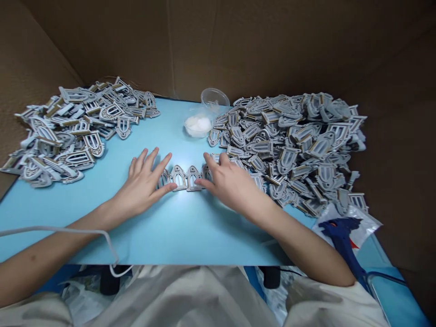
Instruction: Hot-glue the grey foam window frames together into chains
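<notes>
A short row of small grey arched window-shaped pieces (pixel 179 177) stands side by side on the light blue table (pixel 170 227). My left hand (pixel 145 181) lies over the row's left end, fingers spread, its thumb touching a piece. At the right end is my right hand (pixel 228 179), with index finger stretched out and thumb against another arched piece (pixel 193 178). Neither hand is wrapped round anything. The outermost pieces are partly hidden under my fingers.
Heaps of similar pieces lie at the left (pixel 78 127) and the right (pixel 289 141). A clear tub with white contents (pixel 198 125) sits at the back beside a clear lid (pixel 215 99). A blue glue gun (pixel 342 236) rests right; a white cable (pixel 85 230) crosses left. Cardboard walls (pixel 190 50) surround the table.
</notes>
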A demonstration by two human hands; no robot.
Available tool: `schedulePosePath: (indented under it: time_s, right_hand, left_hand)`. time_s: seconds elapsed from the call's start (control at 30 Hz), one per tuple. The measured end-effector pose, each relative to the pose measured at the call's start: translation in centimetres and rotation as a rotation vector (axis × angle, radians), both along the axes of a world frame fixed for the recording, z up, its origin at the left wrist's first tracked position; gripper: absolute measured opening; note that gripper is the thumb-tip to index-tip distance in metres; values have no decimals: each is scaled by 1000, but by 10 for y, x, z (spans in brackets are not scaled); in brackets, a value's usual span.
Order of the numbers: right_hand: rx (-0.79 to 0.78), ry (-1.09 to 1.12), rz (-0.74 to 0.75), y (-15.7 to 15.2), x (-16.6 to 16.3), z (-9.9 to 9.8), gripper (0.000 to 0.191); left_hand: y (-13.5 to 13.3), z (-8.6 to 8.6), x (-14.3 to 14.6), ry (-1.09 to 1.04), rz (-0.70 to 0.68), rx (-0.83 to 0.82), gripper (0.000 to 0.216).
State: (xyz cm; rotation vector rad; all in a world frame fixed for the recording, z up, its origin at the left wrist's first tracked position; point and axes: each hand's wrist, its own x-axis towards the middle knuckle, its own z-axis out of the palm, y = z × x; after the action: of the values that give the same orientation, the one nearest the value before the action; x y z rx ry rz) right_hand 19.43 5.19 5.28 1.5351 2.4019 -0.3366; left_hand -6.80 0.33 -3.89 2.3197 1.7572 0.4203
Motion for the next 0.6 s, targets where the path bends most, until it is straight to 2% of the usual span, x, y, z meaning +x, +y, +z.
schedulePosePath:
  time_s: [0.07,0.13,0.23,0.33,0.43,0.6]
  right_hand:
    - [112,12,-4,22,0,13,53]
    - [216,48,46,58,-3,21,36]
    - [308,177,168,122,-16,19,35]
    - [303,239,297,169,-31,5,35]
    - [305,242,354,189,-41,-6,34]
    - [306,214,410,195,-51,-12,38]
  left_hand:
    - [9,8,-6,-94,-61,101,73]
    - [16,15,-10,-171,-134,227,62]
    - [21,20,-14,-212,-201,397,48]
    - [20,21,-17,-231,-222,485,39]
    - [20,21,-19,-252,-205,527,35]
    - [20,20,-19,-276,-213,532,35]
